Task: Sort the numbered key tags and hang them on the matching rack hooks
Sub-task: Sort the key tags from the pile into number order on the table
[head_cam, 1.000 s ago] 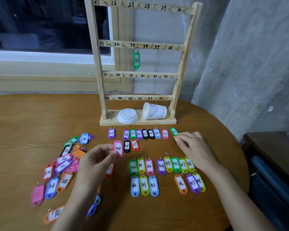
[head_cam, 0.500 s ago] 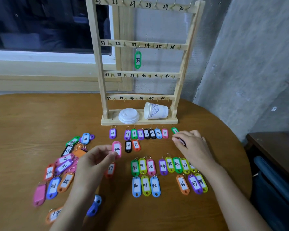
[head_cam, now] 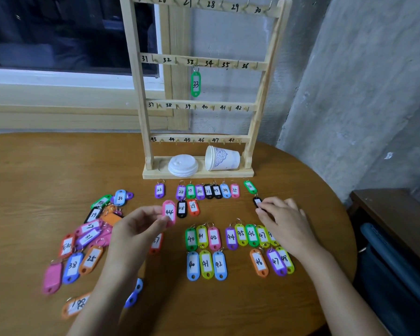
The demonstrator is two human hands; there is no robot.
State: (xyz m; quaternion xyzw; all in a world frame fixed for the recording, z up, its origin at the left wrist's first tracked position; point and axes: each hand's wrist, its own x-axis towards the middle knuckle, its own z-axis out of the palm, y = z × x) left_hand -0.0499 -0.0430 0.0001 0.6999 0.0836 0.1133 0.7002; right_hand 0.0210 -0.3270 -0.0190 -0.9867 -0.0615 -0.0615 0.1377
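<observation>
Sorting rather than hanging, by the look of it, with just a green 33 tag [head_cam: 195,84] on the wooden rack [head_cam: 141,105] so far. Pinching a pink 44 tag [head_cam: 169,212] between thumb and fingers [head_cam: 152,211] of the left hand [head_cam: 136,229], holding it label-up just beside the black 28 tag [head_cam: 181,208]. Resting the right hand [head_cam: 285,221] with fingertips on the near end of a small black tag [head_cam: 257,201] lying on the counter [head_cam: 34,166] just below the green 36 tag [head_cam: 250,187]; not showing clearly whether gripping that tag or merely pressing it, and hiding its number. Likely calling next for carrying the pink 44 rightward to join the purple 44 tag [head_cam: 231,238] among the near rows, or else for threading its ring over the hook marked 44 [head_cam: 177,141] on the lowest rail, a move needing fine, steady aim. Leaving a jumbled heap of unsorted tags [head_cam: 90,236] waiting at the left. Handling glossy moulded plastic throughout: rounded oblongs with white paper inserts, hand-inked numbers and thin metal split rings, probably light and prone to sliding on the smooth wood-grain top. Working against pale bare timber in the rack, with a paper cup [head_cam: 222,158] lying on its side and a stack of white lids [head_cam: 182,165] sitting on its base.
</observation>
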